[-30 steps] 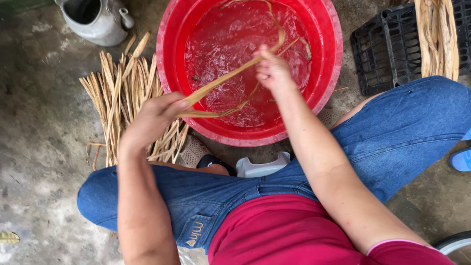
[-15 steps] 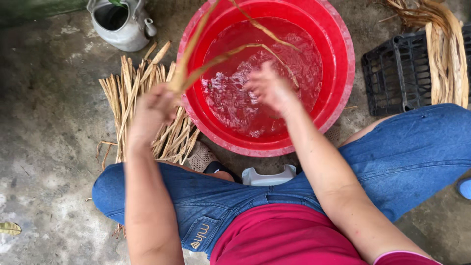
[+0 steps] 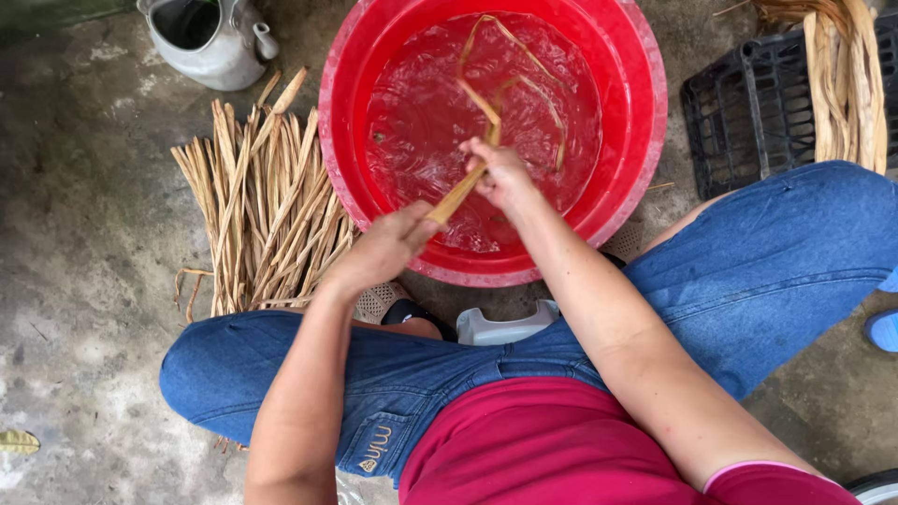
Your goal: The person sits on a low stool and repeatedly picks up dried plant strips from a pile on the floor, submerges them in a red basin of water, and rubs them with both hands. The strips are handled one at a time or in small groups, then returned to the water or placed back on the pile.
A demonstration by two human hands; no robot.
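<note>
Left hand: the left hand (image 3: 383,251) is closing around the near end of a long tan reed strip (image 3: 465,192), thumb on top, just below the centre of the frame at the near rim of the basin.
Right hand: the right hand (image 3: 502,173) is pinching the same strip a little farther up, fingers curled tight, hovering over the water near the middle of the frame.
Reed strip: it is running slantwise from the left hand up through the right hand, then bending on into the water, where its thinner lengths are looping toward the upper middle of the frame.
Basin: a round red basin (image 3: 645,140) is sitting on the floor in the upper centre, holding rippling water; both hands are working over its near half.
Dry bundle: a bundle of pale dried reeds (image 3: 262,206) is lying on the floor at centre left, touching the basin's left wall and reaching down to the person's knee.
Kettle: a grey metal kettle (image 3: 210,42), lid off, is standing in the upper left corner, just beyond the bundle's tips.
Crate: a black plastic crate (image 3: 748,112) is standing at upper right, near the basin, with a thick hank of reeds (image 3: 847,79) lying across it.
Floor: a stained concrete floor (image 3: 75,281) is carrying everything.
</note>
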